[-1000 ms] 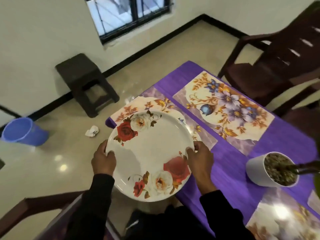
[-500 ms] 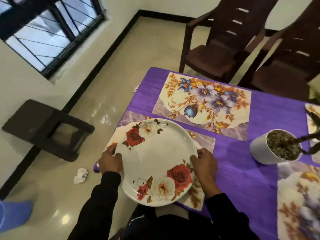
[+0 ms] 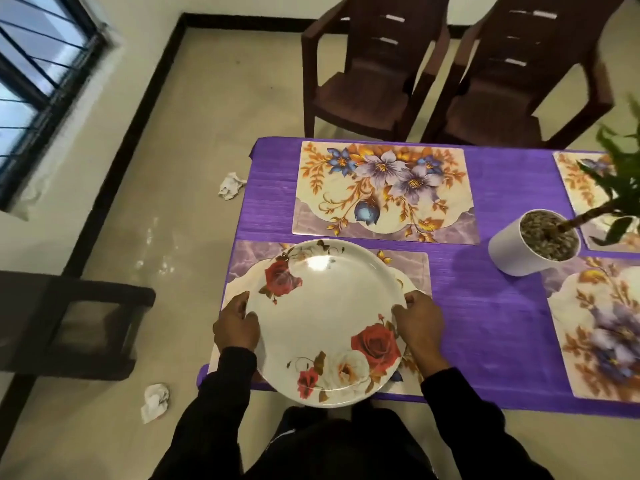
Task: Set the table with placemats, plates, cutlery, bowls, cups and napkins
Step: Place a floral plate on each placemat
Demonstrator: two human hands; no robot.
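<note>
Holding it by the rim on both sides looks like the right call here. Going left to right: the left hand (image 3: 237,327) curls its fingers over the left edge of the plate (image 3: 329,317), with the thumb on top of the rim, so that grip is clamped on the plate. The plate sits between the two hands, over the near placemat (image 3: 410,268) at the corner of the counter (image 3: 485,327), with its near edge hanging past the counter's front. Can't tell if it's touching the mat yet or a bit above it. Then the right hand (image 3: 420,322) is clamped on the right rim the same way.

My guess on handling: it's stiff, glossy, probably a bit slippery, and whether it's melamine or ceramic I can't say, so treat it as breakable. It's wide and flat, so opposite-rim holds keep it level. Farther right are a potted plant (image 3: 535,242) and more placemats (image 3: 595,327).
</note>
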